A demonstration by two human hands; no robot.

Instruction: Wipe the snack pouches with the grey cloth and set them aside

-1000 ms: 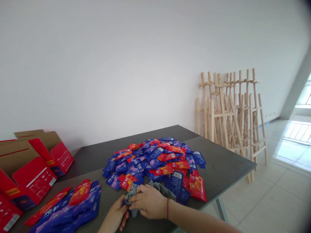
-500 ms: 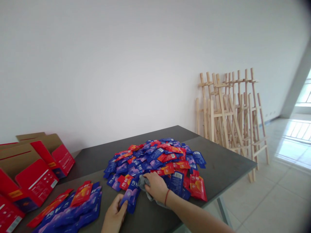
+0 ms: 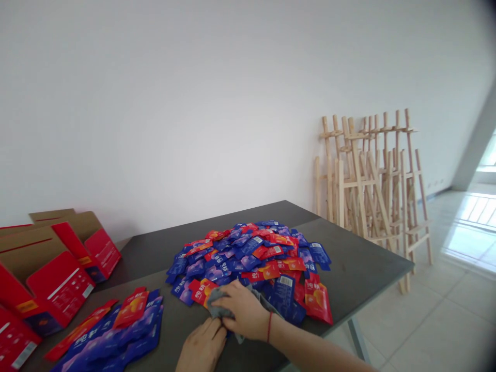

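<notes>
- The right hand (image 3: 246, 310) is closed on a soft grey fabric cloth (image 3: 217, 309), pressing it against the left hand (image 3: 204, 343).
- The left hand's fingertips are hidden beneath the cloth, so its grip cannot be told.
- A sliver of blue, probably a flat glossy sachet (image 3: 229, 335), shows beneath the hands, over the dark grey smooth-topped counter (image 3: 360, 263), just beside the heap of blue and red sachets (image 3: 240, 258).
- The step in hand looks like wiping that sachet.
- The next move seems to call for a steady left-hand hold and light cloth pressure.
</notes>
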